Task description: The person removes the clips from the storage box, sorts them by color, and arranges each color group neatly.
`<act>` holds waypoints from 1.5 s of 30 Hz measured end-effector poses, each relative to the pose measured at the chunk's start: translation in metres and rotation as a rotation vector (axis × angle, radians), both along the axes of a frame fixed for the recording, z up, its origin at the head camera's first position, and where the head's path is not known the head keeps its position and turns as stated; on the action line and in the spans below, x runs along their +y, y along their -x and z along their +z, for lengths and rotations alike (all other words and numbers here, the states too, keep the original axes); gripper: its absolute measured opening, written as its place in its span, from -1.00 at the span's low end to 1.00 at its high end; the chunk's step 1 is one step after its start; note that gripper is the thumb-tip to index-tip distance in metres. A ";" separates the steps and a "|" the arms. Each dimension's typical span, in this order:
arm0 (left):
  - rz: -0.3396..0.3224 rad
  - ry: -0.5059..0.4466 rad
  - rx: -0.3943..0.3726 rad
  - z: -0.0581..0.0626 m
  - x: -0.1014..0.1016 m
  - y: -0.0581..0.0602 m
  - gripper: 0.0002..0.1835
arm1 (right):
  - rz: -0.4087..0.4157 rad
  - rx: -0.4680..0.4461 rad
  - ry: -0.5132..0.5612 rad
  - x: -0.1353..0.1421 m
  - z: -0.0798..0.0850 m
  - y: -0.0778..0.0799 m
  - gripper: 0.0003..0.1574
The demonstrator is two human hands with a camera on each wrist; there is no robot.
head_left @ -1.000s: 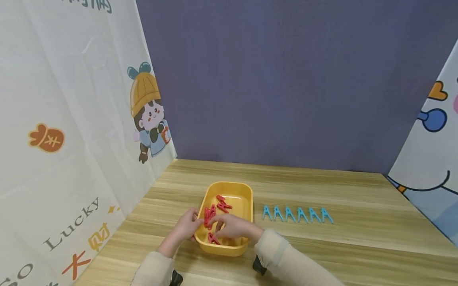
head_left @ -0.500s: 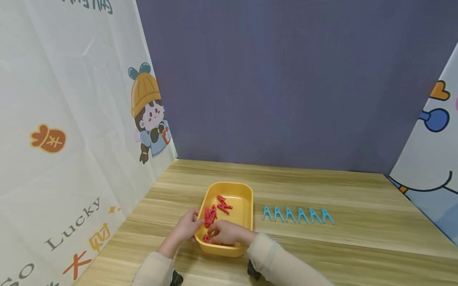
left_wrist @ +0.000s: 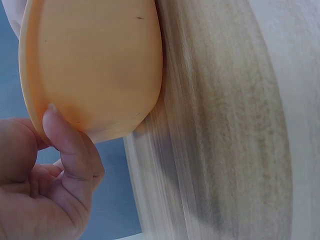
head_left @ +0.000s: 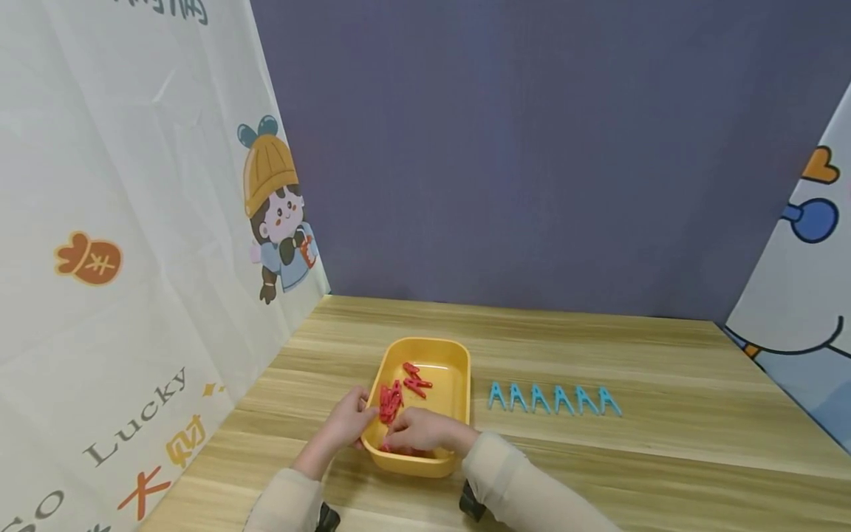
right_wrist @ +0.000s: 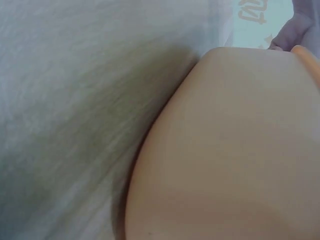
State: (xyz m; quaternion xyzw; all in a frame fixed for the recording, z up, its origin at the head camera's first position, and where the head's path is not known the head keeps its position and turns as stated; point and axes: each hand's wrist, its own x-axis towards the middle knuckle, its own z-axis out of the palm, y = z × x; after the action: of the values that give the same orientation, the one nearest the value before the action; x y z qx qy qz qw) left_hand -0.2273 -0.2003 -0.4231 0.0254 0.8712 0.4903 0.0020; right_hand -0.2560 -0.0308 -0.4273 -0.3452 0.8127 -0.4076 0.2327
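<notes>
A yellow plastic basin (head_left: 435, 467) stands on the wooden table with several red clothespins (head_left: 391, 401) lying along its left side and toward the back. My left hand (head_left: 347, 420) pinches the basin's left rim; in the left wrist view its thumb and curled fingers (left_wrist: 70, 145) clasp the edge. Inside the front of the basin, my right hand (head_left: 425, 431) has its fingertips down on a red clothespin (head_left: 385, 448), mostly covered by the fingers. The right wrist view shows the basin's outer wall (right_wrist: 225, 150), and my right hand does not appear there.
Several blue clothespins (head_left: 561, 400) lie in a neat row on the table (head_left: 532, 340) right of the basin. A printed white sheet (head_left: 166, 244) hangs along the left, and a dark blue-grey panel (head_left: 518, 162) closes off the back.
My right hand has shifted slightly left and down over the front red clothespin, covering most of it, its fingers drawing together. The left hand and the basin have stayed put.
</notes>
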 end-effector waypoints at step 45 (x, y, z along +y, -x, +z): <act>0.006 -0.006 0.001 0.002 0.000 -0.002 -0.88 | -0.128 -0.352 0.440 0.091 0.050 -0.005 -0.36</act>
State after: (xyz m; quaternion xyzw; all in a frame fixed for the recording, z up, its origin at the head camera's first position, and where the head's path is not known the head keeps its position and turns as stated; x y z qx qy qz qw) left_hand -0.2251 -0.2000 -0.4212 0.0229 0.8698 0.4928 -0.0002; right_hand -0.2506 0.0604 -0.3774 -0.2596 0.6721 -0.6414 0.2635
